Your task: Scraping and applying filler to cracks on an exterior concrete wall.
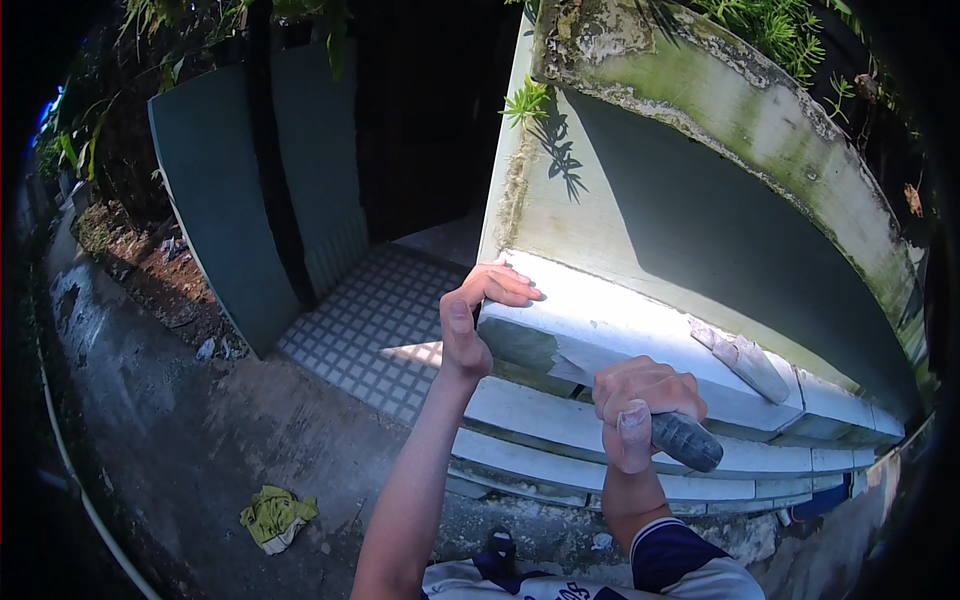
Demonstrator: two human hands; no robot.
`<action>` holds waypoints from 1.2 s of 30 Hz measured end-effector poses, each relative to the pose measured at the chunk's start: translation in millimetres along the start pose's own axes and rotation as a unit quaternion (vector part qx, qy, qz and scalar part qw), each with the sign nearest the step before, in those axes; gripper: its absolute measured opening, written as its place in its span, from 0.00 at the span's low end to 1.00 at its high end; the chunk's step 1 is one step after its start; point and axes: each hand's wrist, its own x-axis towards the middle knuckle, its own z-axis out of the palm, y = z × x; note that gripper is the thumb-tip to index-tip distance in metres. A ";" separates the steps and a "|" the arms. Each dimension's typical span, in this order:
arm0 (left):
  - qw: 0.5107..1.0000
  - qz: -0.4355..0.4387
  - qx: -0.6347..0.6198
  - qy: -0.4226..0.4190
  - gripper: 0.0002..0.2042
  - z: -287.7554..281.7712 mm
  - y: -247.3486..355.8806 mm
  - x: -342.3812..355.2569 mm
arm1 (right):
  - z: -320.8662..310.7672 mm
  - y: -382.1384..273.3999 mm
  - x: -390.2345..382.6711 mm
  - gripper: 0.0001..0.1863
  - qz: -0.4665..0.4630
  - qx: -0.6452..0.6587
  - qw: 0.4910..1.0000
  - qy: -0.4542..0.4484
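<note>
My right hand (640, 400) is wrapped round the dark grey handle (688, 442) of what looks like a putty knife. Its flat, pale blade (572, 367) shows past my knuckles, against the front face of the step. At the left end of the sunlit white top step (590, 300), my left hand (475, 318) has its fingers stretched out over the corner, holding nothing. A flat, pale, worn piece (740, 360) with a rounded end lies on the same step, to the right; its kind is unclear.
Lower white-topped steps (560, 415) curve below the top one. A mossy curved wall (720, 110) rises behind, with green plants above. To the left are a checkered tile floor (350, 320), a pale green panel (205, 190) and a crumpled yellow-green cloth (278, 518) on the concrete.
</note>
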 end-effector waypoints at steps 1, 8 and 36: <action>1.000 0.002 0.003 0.001 0.38 0.5 -0.4 1.2 | -0.7 0.9 -0.5 0.12 0.005 0.019 1.000 0.011; 1.000 0.019 -0.002 -0.001 0.37 -2.5 -3.9 3.0 | -2.8 2.1 7.0 0.12 0.007 0.061 0.998 0.000; 1.000 0.021 0.008 -0.006 0.33 -1.1 -0.3 3.5 | 2.2 -9.1 4.7 0.16 0.029 0.011 0.999 -0.015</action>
